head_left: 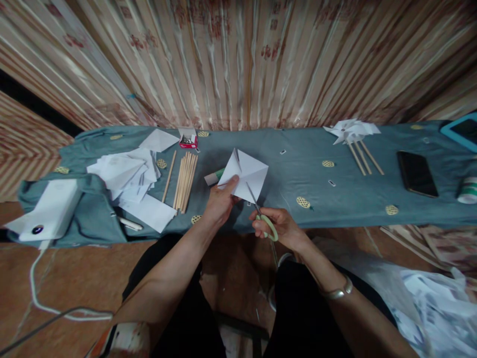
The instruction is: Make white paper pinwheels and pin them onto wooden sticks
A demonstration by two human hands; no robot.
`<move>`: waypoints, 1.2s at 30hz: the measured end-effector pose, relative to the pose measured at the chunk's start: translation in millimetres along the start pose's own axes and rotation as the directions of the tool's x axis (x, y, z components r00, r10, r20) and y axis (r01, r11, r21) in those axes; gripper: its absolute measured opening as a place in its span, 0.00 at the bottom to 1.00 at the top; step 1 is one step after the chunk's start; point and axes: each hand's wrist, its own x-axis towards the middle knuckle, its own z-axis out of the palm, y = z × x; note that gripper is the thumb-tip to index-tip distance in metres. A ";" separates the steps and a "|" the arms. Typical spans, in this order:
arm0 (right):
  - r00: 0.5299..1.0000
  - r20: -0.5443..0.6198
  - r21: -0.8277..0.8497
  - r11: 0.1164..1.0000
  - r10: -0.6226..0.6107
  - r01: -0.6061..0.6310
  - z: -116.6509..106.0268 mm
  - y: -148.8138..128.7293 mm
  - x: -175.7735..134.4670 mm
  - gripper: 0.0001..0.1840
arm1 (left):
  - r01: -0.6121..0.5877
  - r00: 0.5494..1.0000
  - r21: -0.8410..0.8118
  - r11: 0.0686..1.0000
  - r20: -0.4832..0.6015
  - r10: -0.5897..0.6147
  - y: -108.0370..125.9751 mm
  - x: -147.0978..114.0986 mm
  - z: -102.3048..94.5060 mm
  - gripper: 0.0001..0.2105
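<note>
My left hand (pixel 222 201) pinches a white paper square (pixel 255 169), thumb on top and fingers beneath. The square has diagonal creases and a slit near its upper left corner. In my right hand (pixel 279 226) are scissors (pixel 274 231) with pale green handles, their blades at the paper's lower right part. Partly behind the paper lies a green and white object (pixel 214 177) whose kind I cannot make out. To the left are several wooden sticks (pixel 185 181) and a small red box (pixel 188 139) of metal bits.
White papers (pixel 122 171) are piled at left beside a white power device (pixel 52 209) with a cable. Paper pinwheels (pixel 352 132) on sticks lie at right, near a phone (pixel 417 174) and a green-white container (pixel 467 190). A plastic bag (pixel 436 308) holds paper scraps below right.
</note>
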 end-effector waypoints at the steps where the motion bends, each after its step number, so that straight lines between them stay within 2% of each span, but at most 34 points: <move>1: 1.000 -0.004 0.002 1.000 0.005 -0.005 0.4 -0.2 0.0 0.25 | -0.002 1.000 0.004 1.000 0.001 0.002 0.0 -0.1 -0.1 0.19; 24: 0.999 -0.032 -0.028 0.999 -0.023 0.022 2.8 -3.6 -0.3 0.23 | 0.016 1.000 0.042 0.999 0.013 -0.016 -4.0 0.6 -1.2 0.19; 36: 0.997 -0.071 0.016 0.999 -0.028 0.029 7.5 -1.5 2.3 0.22 | -0.011 1.000 0.015 1.000 0.010 0.011 -2.9 0.3 -1.2 0.18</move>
